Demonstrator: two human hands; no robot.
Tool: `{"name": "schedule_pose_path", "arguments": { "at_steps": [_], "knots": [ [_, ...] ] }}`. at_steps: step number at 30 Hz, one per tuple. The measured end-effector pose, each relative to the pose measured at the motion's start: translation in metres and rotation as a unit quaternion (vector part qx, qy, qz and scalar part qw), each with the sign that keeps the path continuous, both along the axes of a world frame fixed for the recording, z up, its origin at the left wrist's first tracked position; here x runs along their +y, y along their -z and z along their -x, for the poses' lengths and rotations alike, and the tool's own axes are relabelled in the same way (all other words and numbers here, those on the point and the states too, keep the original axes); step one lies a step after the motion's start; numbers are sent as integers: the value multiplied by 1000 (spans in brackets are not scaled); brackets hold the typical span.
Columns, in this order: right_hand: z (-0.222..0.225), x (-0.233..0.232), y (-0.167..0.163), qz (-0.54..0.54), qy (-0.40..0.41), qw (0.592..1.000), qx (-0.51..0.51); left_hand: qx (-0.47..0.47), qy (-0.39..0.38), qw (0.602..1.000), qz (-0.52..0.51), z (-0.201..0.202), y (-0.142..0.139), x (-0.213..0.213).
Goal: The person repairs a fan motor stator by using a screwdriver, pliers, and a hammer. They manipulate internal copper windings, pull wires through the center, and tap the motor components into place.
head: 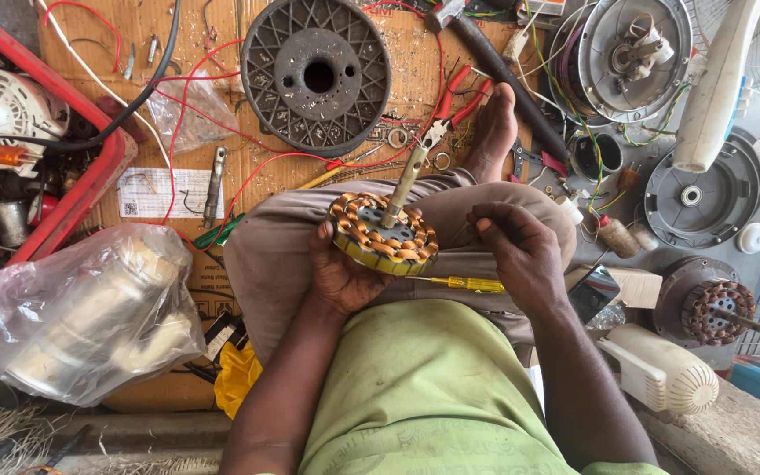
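Left hand (338,273) cups the round copper-wound motor stator w/ yellow rim (383,233) from below, thumb on its edge, held over the lap; its metal shaft (403,186) sticks up, tilted. Right hand (521,255) hovers just beside it, fingertips pinched together, can't tell on what. Yellow-handled screwdriver (468,284) lies across the thigh btwn both hands; red-handled pliers (455,104) and grey ribbed round housing (317,75) sit on the cardboard-covered floor (147,26) ahead.

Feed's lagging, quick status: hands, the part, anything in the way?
Left hand cradles the wound stator, shaft up. Right hand alongside, fingers pinched, not touching it. Yellow screwdriver lies on the lap.
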State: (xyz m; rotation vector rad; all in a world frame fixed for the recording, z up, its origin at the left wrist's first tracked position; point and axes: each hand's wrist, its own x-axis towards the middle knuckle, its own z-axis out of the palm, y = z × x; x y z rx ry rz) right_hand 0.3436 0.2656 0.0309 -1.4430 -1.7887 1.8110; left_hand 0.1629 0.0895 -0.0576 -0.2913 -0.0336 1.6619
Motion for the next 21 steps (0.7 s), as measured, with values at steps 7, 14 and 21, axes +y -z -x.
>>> {"name": "schedule_pose_path", "arguments": {
  "at_steps": [7,14,21],
  "knots": [
    [-7,3,17,51,41,997,33,-65,18,997,-30,4,-9,2],
    [-10,6,24,46,53,997,16,-70,30,996,-42,8,-23,5],
    [-7,5,25,44,57,997,31,-134,50,986,-81,9,-21,2]
  ]
}}
